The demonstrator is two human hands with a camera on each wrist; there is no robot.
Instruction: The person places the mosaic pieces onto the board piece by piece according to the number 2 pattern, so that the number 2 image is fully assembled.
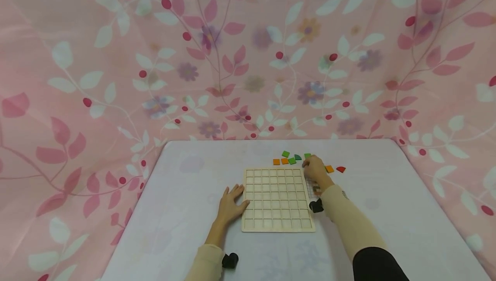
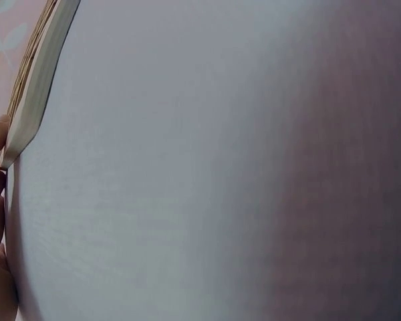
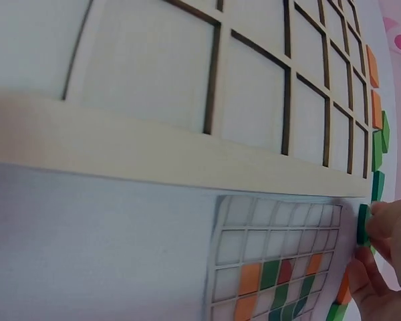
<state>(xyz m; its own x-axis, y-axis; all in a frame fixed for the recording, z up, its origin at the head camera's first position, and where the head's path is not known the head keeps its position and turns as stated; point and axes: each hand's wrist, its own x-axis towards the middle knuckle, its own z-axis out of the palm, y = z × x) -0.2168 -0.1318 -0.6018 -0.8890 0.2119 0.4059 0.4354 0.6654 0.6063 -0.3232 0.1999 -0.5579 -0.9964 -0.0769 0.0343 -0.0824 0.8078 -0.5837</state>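
A dark green piece point(image 3: 362, 224) was just beside the far right corner of the wooden board point(image 1: 268, 199), near the far end of the printed card point(image 1: 311, 188). The person's right hand point(image 1: 315, 168) pinched it between thumb and fingertips; how the other fingers lay could not be fully told, as the head view showed mostly the back of the hand. The board lay flat on the table, its square cells bare. The left hand point(image 1: 230, 203) rested at the board's left edge, fingers spread and fairly straight, the thumb touching the rim. The card lay along the board's right side, a grid with orange, green and red shapes on it. Beyond the board's far edge lay two orange squares point(image 1: 276, 162), several green pieces point(image 1: 285, 154) and, to the right of the right hand, another orange piece point(image 1: 329, 169) and a red rounded piece point(image 1: 341, 169). Beige sleeves point(image 1: 207, 259) covered both forearms. Under everything spread a white table point(image 1: 166, 212), and behind it hung a pink flowered curtain point(image 1: 248, 57)
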